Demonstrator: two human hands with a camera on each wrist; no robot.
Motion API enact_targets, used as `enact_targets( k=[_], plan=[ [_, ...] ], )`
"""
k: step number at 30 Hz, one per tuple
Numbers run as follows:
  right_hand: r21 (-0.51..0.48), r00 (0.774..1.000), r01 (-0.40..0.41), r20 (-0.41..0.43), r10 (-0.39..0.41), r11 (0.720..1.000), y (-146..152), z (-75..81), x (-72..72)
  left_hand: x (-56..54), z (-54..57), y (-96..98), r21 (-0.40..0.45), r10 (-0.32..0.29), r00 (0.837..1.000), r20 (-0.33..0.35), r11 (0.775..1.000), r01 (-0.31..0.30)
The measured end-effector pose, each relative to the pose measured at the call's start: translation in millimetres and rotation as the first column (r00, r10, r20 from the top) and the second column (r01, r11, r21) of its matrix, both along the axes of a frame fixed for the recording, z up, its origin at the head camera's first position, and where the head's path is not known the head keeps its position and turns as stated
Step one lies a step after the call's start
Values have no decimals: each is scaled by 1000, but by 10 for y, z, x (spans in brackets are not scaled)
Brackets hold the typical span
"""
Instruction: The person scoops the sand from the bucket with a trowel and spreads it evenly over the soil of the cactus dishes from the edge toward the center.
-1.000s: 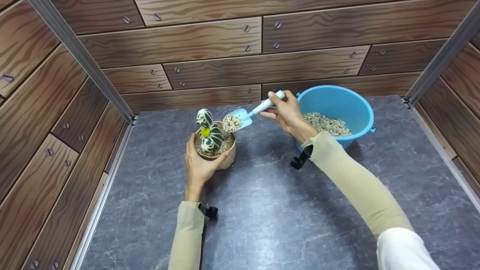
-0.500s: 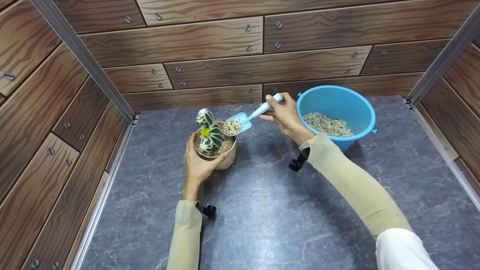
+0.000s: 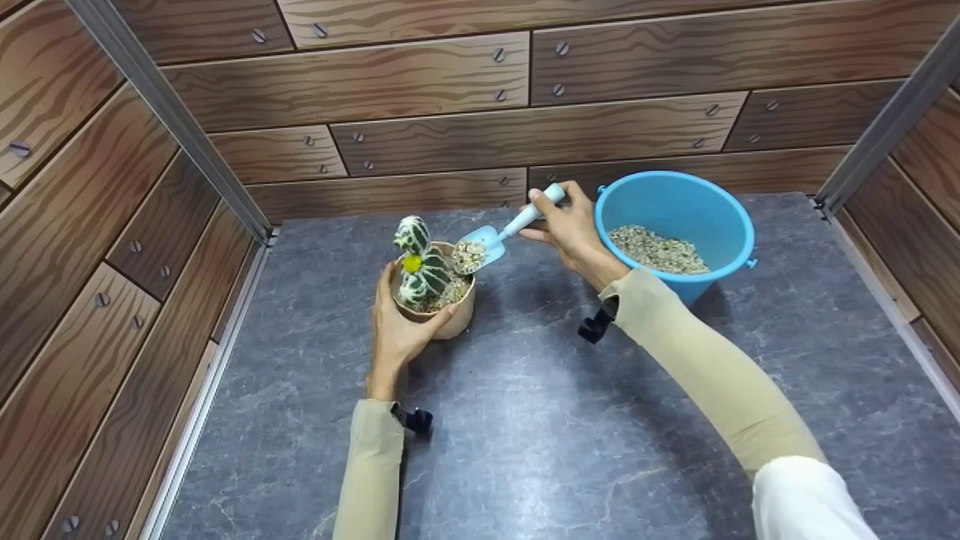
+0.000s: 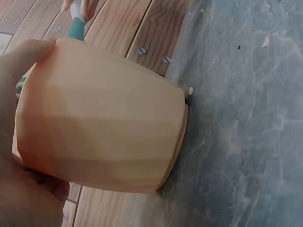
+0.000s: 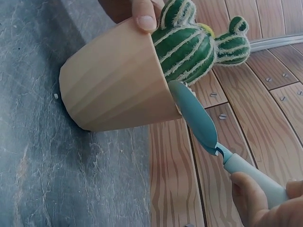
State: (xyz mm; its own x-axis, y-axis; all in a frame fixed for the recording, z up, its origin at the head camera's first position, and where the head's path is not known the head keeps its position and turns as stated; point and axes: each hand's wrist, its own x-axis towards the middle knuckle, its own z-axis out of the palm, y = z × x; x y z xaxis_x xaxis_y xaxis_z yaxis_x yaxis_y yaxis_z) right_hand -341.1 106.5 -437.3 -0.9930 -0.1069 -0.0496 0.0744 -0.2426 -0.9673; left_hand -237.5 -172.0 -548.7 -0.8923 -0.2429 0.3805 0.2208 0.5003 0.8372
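My left hand [image 3: 397, 334] grips a tan flowerpot [image 3: 457, 322] from its near left side, thumb on the rim at the front. In the pot stands a striped green cactus [image 3: 426, 276] with white fuzz and a yellow flower, with gravel around it. My right hand [image 3: 574, 232] holds a pale blue hand trowel [image 3: 525, 219] by its handle. Gravel [image 3: 469, 256] lies on the trowel's blade, which is over the pot's right rim. From the right wrist view, the blade [image 5: 199, 118] slants up to the rim; the left thumb [image 5: 145, 19] presses the pot's edge.
Right of the pot stands a blue bucket [image 3: 667, 199] partly filled with gravel [image 3: 656, 250], beneath my right forearm. Wood-patterned walls [image 3: 435, 142] border the grey marbled floor [image 3: 510, 420] at the back and sides. A small pale crumb [image 5: 56, 96] lies beside the pot's base.
The trowel's blade has come down slightly onto the pot's rim, still carrying gravel. My left hand and the pot stay in place.
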Motion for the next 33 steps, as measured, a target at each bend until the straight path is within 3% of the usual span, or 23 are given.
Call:
enact_targets(
  k=[9, 15, 21, 33],
  plan=[
    [-7, 1000, -6, 1, 6, 1000, 2, 1, -10, 1, -52, 153, -6, 97, 992, -77, 995, -98],
    [7, 1000, -1, -22, 1, 1000, -10, 26, -4, 14, -31, 218, 24, 151, 987, -62, 988, -150],
    [40, 999, 2, -36, -1, 999, -13, 59, -1, 24, 5, 213, -8, 160, 987, -29, 987, -160],
    [57, 999, 1, -44, 1, 998, -5, 72, 6, 17, -4, 154, -15, 130, 991, -33, 991, -130]
  ],
)
